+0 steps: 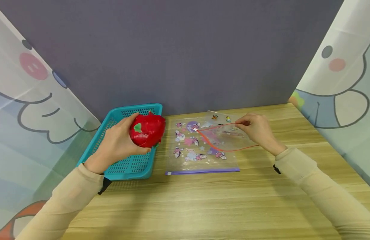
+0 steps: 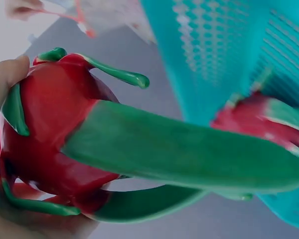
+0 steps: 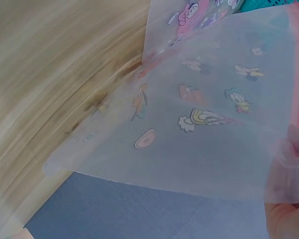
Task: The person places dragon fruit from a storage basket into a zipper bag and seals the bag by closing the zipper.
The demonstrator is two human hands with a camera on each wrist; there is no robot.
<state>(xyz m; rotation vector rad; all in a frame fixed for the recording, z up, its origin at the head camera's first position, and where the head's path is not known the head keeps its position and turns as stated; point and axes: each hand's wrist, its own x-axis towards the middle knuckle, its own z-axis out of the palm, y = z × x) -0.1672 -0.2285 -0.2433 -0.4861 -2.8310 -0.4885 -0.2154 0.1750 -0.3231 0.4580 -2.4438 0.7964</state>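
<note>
My left hand [image 1: 114, 143] grips a glossy red dragon fruit [image 1: 149, 131] with green scales, held over the right side of the blue-green basket [image 1: 128, 176]. Long green scales stick out from the fruit in the left wrist view. A second dragon fruit [image 2: 246, 119] shows inside the basket there. With thumb and fingers, my right hand [image 1: 258, 130] pinches the red-edged mouth of a clear zip bag [image 3: 204, 144]. The bag's mouth is spread apart toward the left, with a white slider [image 1: 195, 129] at its far corner. Small cartoon prints dot its film.
Another clear zip bag [image 1: 187, 146], with pink and purple prints and a purple zip edge, lies flat on the wooden table [image 1: 185, 206] right of the basket. A grey panel [image 1: 185, 56] stands behind the table, and printed curtains [image 1: 346, 100] hang at both sides.
</note>
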